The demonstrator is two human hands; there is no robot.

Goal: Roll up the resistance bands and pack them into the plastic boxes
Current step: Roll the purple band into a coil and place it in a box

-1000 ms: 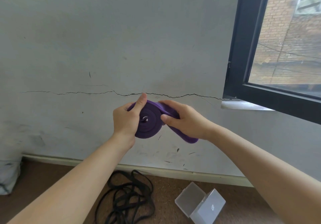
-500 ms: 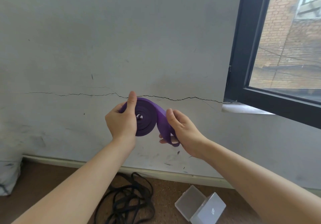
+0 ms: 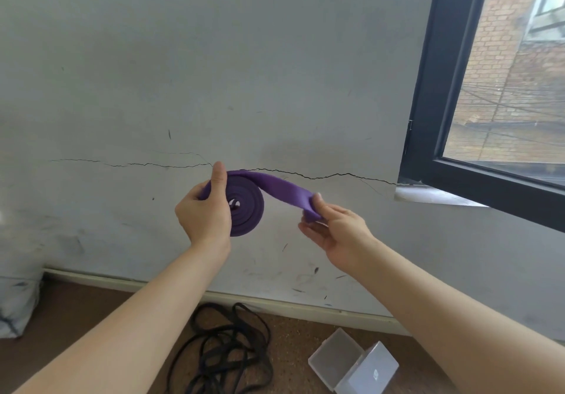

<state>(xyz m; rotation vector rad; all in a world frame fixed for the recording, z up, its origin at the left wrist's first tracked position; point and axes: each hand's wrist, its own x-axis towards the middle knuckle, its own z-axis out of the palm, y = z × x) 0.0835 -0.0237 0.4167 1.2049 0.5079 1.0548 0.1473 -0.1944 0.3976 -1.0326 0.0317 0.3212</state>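
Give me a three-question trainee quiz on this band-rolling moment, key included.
1. True or false: the clear, square plastic box has its lid shut.
2. The right hand pinches: A) the loose tail of the purple rubber resistance band; B) the box; C) nothing.
3. Which hand grips the band's rolled coil?
Key: 1 false; 2 A; 3 the left hand.
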